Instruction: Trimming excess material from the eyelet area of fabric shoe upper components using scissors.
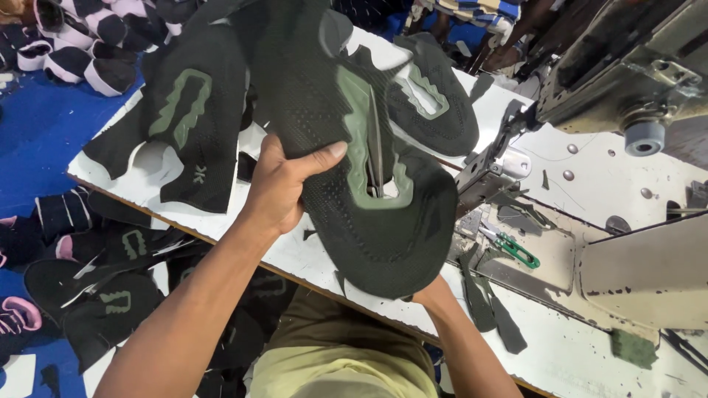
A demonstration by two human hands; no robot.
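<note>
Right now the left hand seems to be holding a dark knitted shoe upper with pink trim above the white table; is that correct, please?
Not quite: the trim is green, not pink. The head view shows the left hand gripping the dark knitted shoe upper above the white table.

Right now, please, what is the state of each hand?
Left hand: closed on the dark knitted shoe upper.
Right hand: hidden under the same upper; only the wrist shows, so it cannot be told.

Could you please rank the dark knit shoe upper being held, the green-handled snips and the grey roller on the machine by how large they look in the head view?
1. Dark knit shoe upper, largest, though nearest the camera.
2. Green-handled snips.
3. Grey roller, which looks close to the snips in size, so that order is unsure.
</note>
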